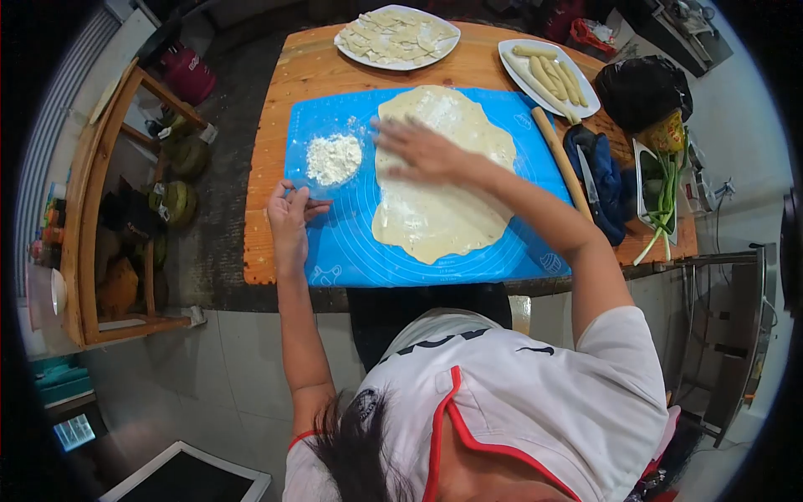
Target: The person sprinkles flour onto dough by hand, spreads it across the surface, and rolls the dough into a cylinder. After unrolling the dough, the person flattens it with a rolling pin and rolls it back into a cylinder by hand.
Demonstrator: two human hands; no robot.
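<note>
My left hand (290, 219) pinches the near rim of a clear bowl (333, 189), which holds a heap of white flour (335, 159). A large, thin sheet of dough (443, 213) with a wavy edge lies on a blue baking mat (347, 251). Over the upper left part of that sheet is my right hand (422, 151), palm down and fingers spread, slightly smeared by motion. White flour dusts parts of the dough. Whether the right palm touches the dough is hard to make out.
A wooden rolling pin (562, 163) lies along the mat's right edge, beside a knife (588, 176) on dark blue cloth. Farther back stand a plate of cut dough pieces (393, 38) and a plate of dough rolls (548, 71). Green onions (665, 197) hang over a metal tray at right.
</note>
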